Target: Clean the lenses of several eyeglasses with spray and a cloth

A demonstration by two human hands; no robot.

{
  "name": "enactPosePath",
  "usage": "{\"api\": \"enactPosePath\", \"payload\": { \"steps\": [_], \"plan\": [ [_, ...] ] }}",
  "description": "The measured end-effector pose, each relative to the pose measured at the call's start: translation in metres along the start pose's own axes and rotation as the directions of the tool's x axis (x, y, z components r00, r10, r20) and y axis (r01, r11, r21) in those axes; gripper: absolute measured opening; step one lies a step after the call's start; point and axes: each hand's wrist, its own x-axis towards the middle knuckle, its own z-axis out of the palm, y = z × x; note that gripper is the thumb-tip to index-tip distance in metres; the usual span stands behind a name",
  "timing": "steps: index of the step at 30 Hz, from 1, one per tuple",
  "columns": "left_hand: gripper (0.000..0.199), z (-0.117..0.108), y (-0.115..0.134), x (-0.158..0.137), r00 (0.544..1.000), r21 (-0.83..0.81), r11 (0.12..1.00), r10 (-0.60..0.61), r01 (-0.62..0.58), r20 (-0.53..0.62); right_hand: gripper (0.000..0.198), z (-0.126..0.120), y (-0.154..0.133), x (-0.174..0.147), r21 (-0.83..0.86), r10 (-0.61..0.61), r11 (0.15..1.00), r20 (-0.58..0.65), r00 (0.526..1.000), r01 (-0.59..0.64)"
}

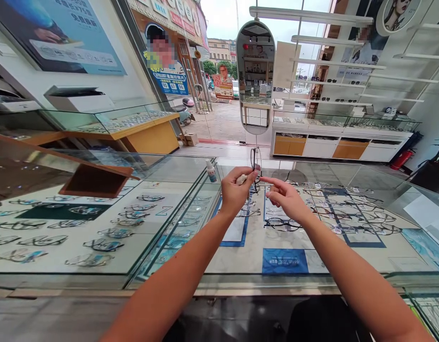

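My left hand (237,187) is raised over the glass display case with its fingers closed on a pair of dark-framed eyeglasses (254,159), held upright on edge. A small whitish wad, perhaps a cloth (241,179), is tucked in the same hand. Close by on the right, my right hand (288,199) points its index finger at the lower part of the eyeglasses, its other fingers curled in. Whether that fingertip touches the frame I cannot tell. A small white spray bottle (211,172) stands on the glass left of my left hand.
Under the glass top (237,266) lie rows of eyeglasses (283,223) and a blue card (285,261). A brown wooden-framed object (98,178) rests at left. An oval mirror (255,76) hangs beyond the counter. Another display counter (333,137) stands at the back right.
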Motion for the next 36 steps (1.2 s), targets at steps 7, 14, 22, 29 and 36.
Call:
{"api": "enactPosePath", "payload": {
  "steps": [7,14,22,29,36],
  "plan": [
    [0.015,0.001,0.007,-0.001,0.997,0.049,0.997,0.056,-0.058,0.046,0.074,0.005,0.008,0.001,0.034,-0.013,0.999,0.017,1.0,0.013],
    [0.016,0.0,0.009,-0.001,0.997,0.072,0.996,0.04,-0.045,0.072,0.08,-0.003,0.006,0.004,0.043,-0.018,0.999,-0.165,0.986,0.025],
    [0.018,0.001,0.005,-0.005,0.978,0.058,0.998,-0.002,-0.01,0.209,0.081,-0.02,-0.008,0.004,0.044,-0.124,0.987,-0.388,0.913,0.153],
    [0.022,0.002,0.009,-0.006,0.964,0.023,0.99,-0.14,0.138,0.228,0.07,-0.024,-0.002,0.008,0.115,-0.106,0.982,-0.303,0.947,0.147],
    [0.026,0.003,0.014,-0.006,0.964,0.016,0.994,-0.112,0.112,0.243,0.061,-0.022,0.007,0.01,0.113,-0.129,0.982,-0.205,0.97,0.154]
  ]
}}
